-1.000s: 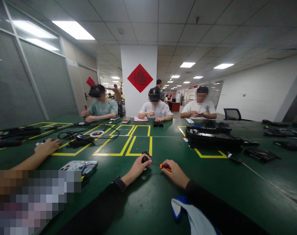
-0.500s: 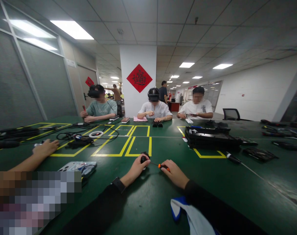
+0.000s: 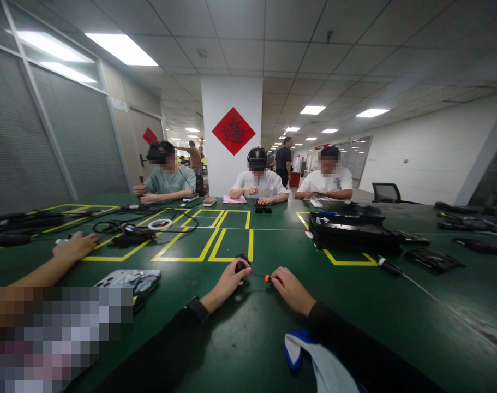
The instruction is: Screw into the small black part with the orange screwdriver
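My left hand [image 3: 228,278] is closed around a small black object [image 3: 240,265] just above the green table. To its right, my right hand [image 3: 291,289] grips a screwdriver by its orange and black handle [image 3: 267,278]. The thin shaft of the screwdriver runs left to the black object; its tip is too small to make out. Most of the handle is hidden by the fingers of my right hand.
Black casings [image 3: 354,232] lie at the right, near a black-handled tool [image 3: 389,266] with a cord. Cables and a white ring [image 3: 160,224] are at the left, beside another person's hand [image 3: 75,245]. A grey tray [image 3: 127,279] sits nearer. Three people sit opposite.
The fingers of my right hand have shifted on the screwdriver handle, covering more of it. My left hand has hardly moved. A standing person in the background has moved right.
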A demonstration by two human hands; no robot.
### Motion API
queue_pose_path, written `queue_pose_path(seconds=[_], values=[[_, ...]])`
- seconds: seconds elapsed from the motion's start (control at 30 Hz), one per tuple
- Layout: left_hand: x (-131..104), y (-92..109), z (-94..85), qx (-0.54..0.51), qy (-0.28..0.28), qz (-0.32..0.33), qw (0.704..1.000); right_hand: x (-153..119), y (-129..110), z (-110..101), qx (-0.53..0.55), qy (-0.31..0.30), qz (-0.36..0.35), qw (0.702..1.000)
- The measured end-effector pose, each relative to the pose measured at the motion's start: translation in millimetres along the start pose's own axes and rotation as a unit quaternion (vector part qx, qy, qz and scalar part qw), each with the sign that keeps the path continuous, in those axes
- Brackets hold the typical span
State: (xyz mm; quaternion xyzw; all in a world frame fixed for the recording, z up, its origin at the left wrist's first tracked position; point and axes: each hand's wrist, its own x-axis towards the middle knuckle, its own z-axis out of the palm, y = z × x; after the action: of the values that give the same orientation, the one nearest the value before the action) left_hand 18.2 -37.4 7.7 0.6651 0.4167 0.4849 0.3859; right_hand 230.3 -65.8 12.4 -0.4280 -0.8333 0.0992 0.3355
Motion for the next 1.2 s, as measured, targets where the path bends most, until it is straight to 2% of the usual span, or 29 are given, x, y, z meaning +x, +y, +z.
queue_pose_path(seconds=[0.27, 0.4, 0.77, 1.2], values=[[-1.3, 3.9, 0.2, -0.014, -0.010, -0.012, 1.000, -1.8, -1.7, 0.0, 0.026, 0.006, 0.038, 0.999], [-1.1, 4.1, -0.1, -0.015, -0.019, 0.002, 1.000, 0.0, -0.1, 1.9, 0.019, 0.015, 0.028, 0.999], [2.2, -7.4, -0.1, -0.005, 0.003, -0.018, 1.000, -2.2, 0.8, 1.0, 0.033, 0.009, 0.020, 0.999], [0.3, -5.0, -0.2, -0.023, 0.000, -0.020, 1.000, -1.2, -0.8, -1.0, 0.015, 0.000, 0.014, 1.000]])
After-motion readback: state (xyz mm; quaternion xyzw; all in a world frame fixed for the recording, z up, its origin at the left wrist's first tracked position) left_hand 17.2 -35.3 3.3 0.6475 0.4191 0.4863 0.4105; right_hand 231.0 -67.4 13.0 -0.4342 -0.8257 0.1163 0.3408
